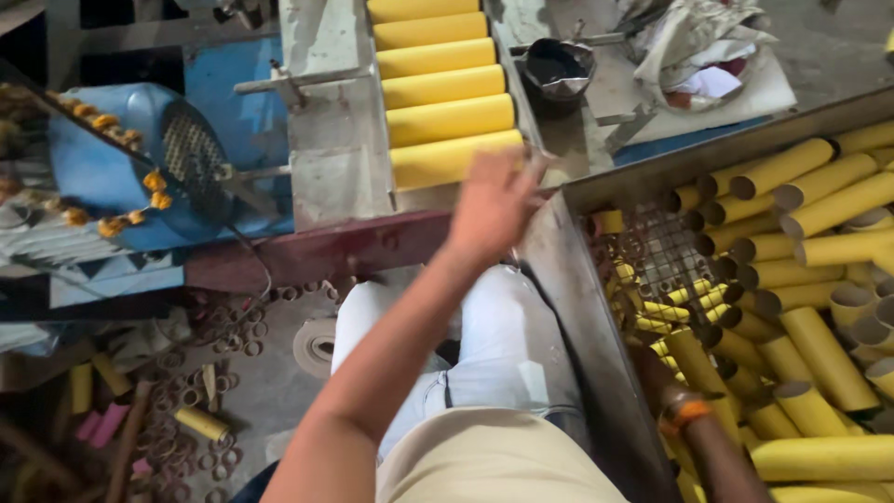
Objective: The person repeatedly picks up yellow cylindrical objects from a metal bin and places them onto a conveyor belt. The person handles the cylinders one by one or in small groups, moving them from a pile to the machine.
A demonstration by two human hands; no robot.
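My left hand (pixel 494 200) is stretched forward, blurred, with fingers apart, at the lower end of a sloping metal chute (pixel 326 140). It holds nothing and is right below the lowest of several yellow cardboard tubes (pixel 452 156) lying side by side on the chute. My right arm, with an orange band at the wrist, reaches down into a metal bin (pixel 577 307) on the right. My right hand (pixel 655 368) is in shadow among yellow tubes (pixel 819 349) piled in the bin, and its fingers are hidden.
A blue motor housing (pixel 121 149) with a garland stands at the left. A black bowl (pixel 557 70) and crumpled cloth (pixel 698 47) lie on the bench behind the bin. Cardboard rings and tube scraps (pixel 200 424) litter the floor. My white-trousered knees (pixel 484 345) are below.
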